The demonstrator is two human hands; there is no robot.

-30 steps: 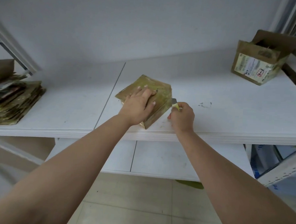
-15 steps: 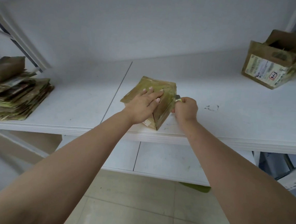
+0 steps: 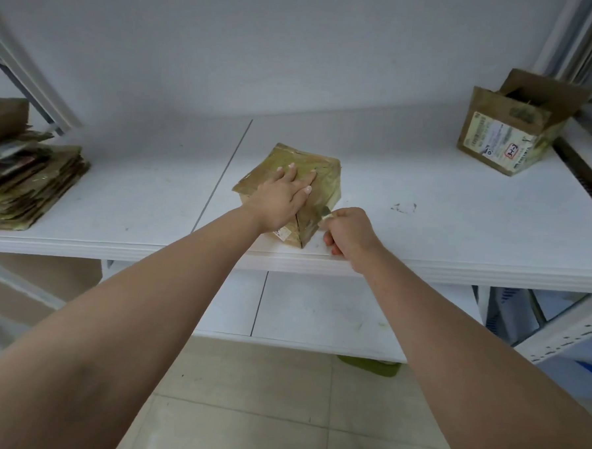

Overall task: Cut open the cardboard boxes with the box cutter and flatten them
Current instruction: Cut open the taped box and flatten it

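Observation:
A small taped cardboard box stands near the front edge of the white shelf. My left hand lies flat on its top, fingers spread, pressing it down. My right hand is closed around the box cutter, whose blade tip touches the box's right side near its lower front corner. Most of the cutter is hidden in my fist.
A stack of flattened cardboard lies at the shelf's left end. An opened box with a shipping label stands at the back right. A lower shelf and tiled floor are below.
My right hand has drawn the cutter along the box's right side toward the front edge. My left hand stays pressed on the top.

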